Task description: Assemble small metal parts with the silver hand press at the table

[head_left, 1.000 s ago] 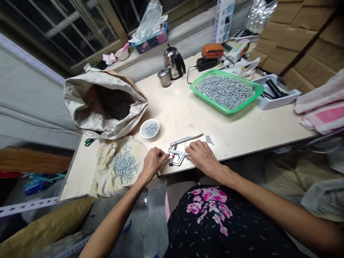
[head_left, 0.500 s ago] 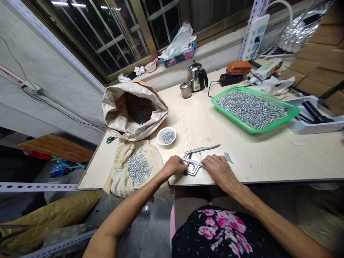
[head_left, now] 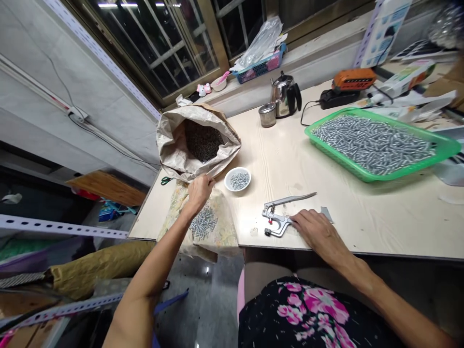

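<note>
**Pliers [head_left: 282, 219] steadied near the table edge, left hand [head_left: 199, 194] off by the bag [head_left: 168, 140]**

Pliers lie near the front edge of the table [head_left: 281, 159], upper arm raised clear of the lower, spring and red bit showing between. Right hand [head_left: 319, 233] is mostly closed, fingers curled over the lower handle; a light, even hold there seems best, enough to stop the tool skidding without squeezing the arms together.

Left hand: thumb and fingers drawn close. Whether anything sits between them, cannot tell. Fingertips overlap the lower front of the bag; contact unclear. Light fingertips would probably suit small loose pieces, and a low wrist may scatter the metal pins [head_left: 203, 223] heaped beneath on the cloth [head_left: 226, 224].

Between the hands, slightly farther back: white bowl [head_left: 238, 189] with more pins. It stands near the left hand, so a reach across calls for care. Beyond, to the right, a heaped green tray [head_left: 447, 146]. Kettle [head_left: 283, 99] and jar [head_left: 267, 117] stand at the back.
</note>
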A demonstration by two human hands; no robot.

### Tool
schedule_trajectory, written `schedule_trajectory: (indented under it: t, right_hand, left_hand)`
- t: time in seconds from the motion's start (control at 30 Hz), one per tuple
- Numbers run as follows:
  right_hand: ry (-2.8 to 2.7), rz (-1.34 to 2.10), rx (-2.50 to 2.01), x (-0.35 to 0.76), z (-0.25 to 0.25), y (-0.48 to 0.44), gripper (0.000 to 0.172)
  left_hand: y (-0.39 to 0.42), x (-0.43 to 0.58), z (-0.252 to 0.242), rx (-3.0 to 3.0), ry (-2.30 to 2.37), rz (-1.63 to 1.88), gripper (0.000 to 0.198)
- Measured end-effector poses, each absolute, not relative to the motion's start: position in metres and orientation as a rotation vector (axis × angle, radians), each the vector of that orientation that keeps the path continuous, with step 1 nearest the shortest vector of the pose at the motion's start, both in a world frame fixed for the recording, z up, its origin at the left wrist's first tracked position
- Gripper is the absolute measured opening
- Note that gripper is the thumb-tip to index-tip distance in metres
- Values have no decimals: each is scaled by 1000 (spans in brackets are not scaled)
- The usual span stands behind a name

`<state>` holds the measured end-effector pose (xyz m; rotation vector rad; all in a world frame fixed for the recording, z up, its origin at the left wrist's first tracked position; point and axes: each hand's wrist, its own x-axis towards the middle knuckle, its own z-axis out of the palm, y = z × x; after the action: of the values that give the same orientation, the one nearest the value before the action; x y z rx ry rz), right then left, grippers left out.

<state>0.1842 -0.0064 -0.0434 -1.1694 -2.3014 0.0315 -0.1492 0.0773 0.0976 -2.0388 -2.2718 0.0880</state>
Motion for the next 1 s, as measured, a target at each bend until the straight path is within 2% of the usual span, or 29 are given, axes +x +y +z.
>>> schedule_trajectory:
  t: [0.13,0.37,0.67,0.8,0.9,1.0]
  right_hand:
    - [-2308,13,-1172,184,-44,-7,18]
    - [-2310,-14,-1196,184,-45,-8,18]
    - [-2293,1,-1220,183,-44,-8,17]
    - [-2287,60,-1245,182,-45,-7,20]
    - [-2283,67,-1275,182,-45,-7,22]
    - [-2300,74,-1297,182,-41,-7,22]
  left_hand:
    - [61,-191,70,-2035,-2344,446,26]
    - [46,-214,37,-2163,-2216,502,29]
    - [55,-213,37,-2165,-2147,496,29]
    - [46,-200,45,-2041,-2304,179,25]
    - [36,-171,45,-2066,-2626,-300,22]
    - [20,-123,36,-2270,-2956,-820,28]
